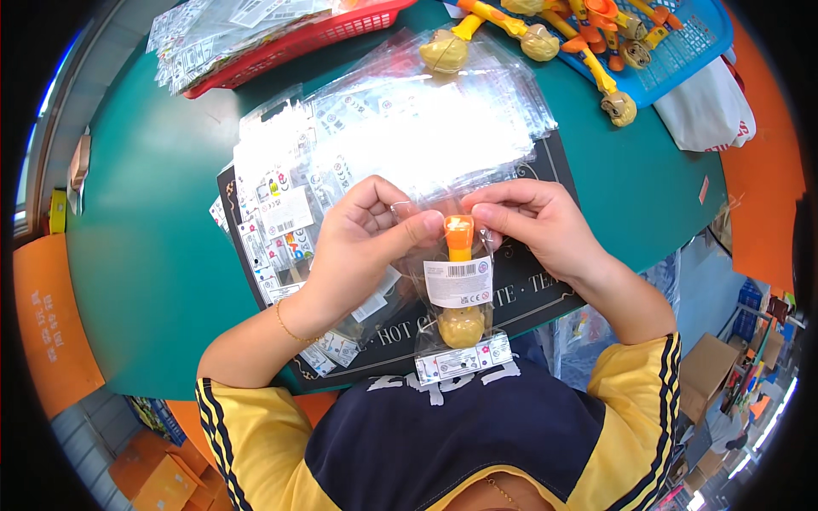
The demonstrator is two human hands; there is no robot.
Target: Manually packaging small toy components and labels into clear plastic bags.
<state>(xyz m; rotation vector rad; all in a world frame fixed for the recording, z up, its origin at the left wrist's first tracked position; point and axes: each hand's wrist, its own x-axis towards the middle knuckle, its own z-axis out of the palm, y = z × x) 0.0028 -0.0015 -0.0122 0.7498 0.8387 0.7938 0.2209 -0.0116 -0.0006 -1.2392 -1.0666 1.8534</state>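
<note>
Bagged toy (white barcode label).

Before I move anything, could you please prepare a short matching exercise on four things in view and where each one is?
1. Red basket
2. Bagged toy
3. Black mat
4. Blue basket

A. Beneath the clear bags
B. Upper right, carrying yellow-and-orange toys
C. Between left hand and right hand
D. Upper left, carrying flat packets

Pairs: 1-D, 2-C, 3-A, 4-B
</note>
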